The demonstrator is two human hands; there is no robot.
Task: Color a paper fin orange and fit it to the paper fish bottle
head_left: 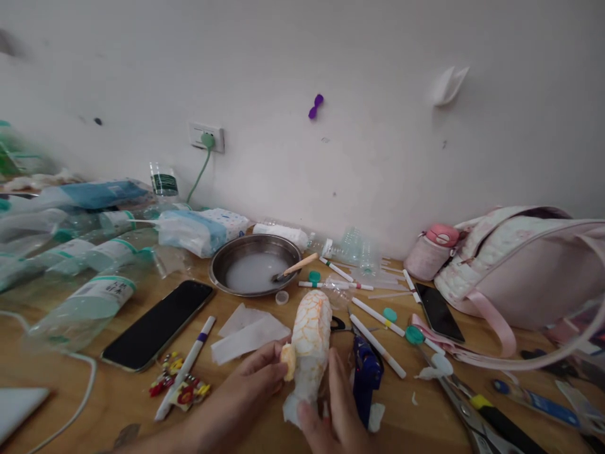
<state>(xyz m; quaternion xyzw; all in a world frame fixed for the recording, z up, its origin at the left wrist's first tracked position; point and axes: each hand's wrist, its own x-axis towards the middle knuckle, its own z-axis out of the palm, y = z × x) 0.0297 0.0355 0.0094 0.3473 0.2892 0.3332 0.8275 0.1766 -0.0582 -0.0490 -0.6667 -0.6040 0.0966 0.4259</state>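
My left hand [246, 394] and my right hand [333, 413] hold a bottle-shaped object wrapped in white tissue with orange crackle marks [309, 343], tilted up over the wooden table [118, 391]. The left fingers pinch its side near a small yellowish lump [288, 360]. The right fingers press its lower end. A blue glue gun [365, 375] lies just right of it, with black scissors [338, 324] behind.
A steel bowl of cloudy liquid with a brush [255, 270] sits behind. Tissue pieces [248, 334], a phone [158, 325], a marker [186, 366], several plastic bottles [89, 302], white sticks [378, 315], a second phone [439, 312], pliers [477, 413] and a pink bag [520, 265] surround the hands.
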